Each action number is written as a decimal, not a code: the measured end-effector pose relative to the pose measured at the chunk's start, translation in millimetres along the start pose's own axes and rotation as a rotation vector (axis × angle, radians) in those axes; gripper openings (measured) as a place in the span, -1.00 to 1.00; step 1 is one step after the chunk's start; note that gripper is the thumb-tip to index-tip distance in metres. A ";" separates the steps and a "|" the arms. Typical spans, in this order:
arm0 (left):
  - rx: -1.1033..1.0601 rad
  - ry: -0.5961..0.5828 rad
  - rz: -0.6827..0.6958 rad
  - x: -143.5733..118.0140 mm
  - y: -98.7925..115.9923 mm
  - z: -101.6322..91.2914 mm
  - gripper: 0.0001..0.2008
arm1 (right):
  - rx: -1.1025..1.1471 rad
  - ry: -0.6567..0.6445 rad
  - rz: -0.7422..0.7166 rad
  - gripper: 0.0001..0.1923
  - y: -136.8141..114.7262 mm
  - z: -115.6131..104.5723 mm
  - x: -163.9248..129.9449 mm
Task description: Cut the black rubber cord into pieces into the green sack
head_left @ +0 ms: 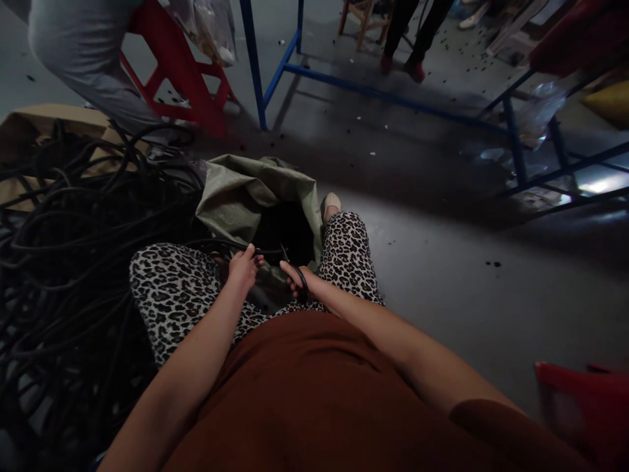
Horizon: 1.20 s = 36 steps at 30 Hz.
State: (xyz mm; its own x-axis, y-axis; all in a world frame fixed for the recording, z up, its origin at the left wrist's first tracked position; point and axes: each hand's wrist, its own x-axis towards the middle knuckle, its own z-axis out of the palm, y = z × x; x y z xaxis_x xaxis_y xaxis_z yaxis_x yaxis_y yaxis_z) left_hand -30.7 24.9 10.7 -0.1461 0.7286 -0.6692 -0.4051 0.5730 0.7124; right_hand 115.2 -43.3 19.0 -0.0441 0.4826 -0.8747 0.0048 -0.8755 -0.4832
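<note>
I sit with leopard-print trousers, and an open grey-green sack [240,196] stands between my knees. My left hand [242,269] grips a black cable [206,244] that runs over my left knee from the heap at my left. My right hand [296,278] is closed on black-handled scissors [291,265], their blades pointing up toward the sack's dark mouth. The two hands are close together just above my lap. What lies inside the sack is hidden in shadow.
A big tangle of black cables [73,262] covers the floor at left, on brown cardboard [44,124]. A person in grey stands by a red stool [181,72]. Blue metal frames [344,82] cross the back; another person's legs [407,33] show beyond. A red seat [584,400] is at right.
</note>
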 end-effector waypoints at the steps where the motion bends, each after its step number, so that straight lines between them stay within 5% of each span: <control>1: -0.008 0.017 0.003 0.5 0.7 0.0 -0.85 | -0.001 0.007 -0.017 -0.50 -0.3 0.1 -1.3; 17: -0.003 0.033 0.015 6.5 -2.9 -1.6 -0.85 | -0.125 0.118 -0.037 -0.50 1.2 -3.4 -5.3; 26: -0.061 0.036 0.028 4.7 1.8 0.2 -0.83 | -0.066 -0.076 0.040 -0.40 5.8 -2.9 -2.1; 36: -0.060 0.007 0.014 -2.2 1.5 3.5 -0.88 | -0.026 -0.115 0.008 -0.43 6.4 2.0 1.1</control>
State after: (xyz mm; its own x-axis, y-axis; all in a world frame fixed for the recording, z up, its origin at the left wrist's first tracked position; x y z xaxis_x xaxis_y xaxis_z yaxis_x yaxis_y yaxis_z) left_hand -27.8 25.5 13.9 -0.1581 0.7338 -0.6607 -0.4564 0.5390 0.7079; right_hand 113.2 -48.5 15.1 -0.1582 0.4678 -0.8695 0.0310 -0.8778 -0.4779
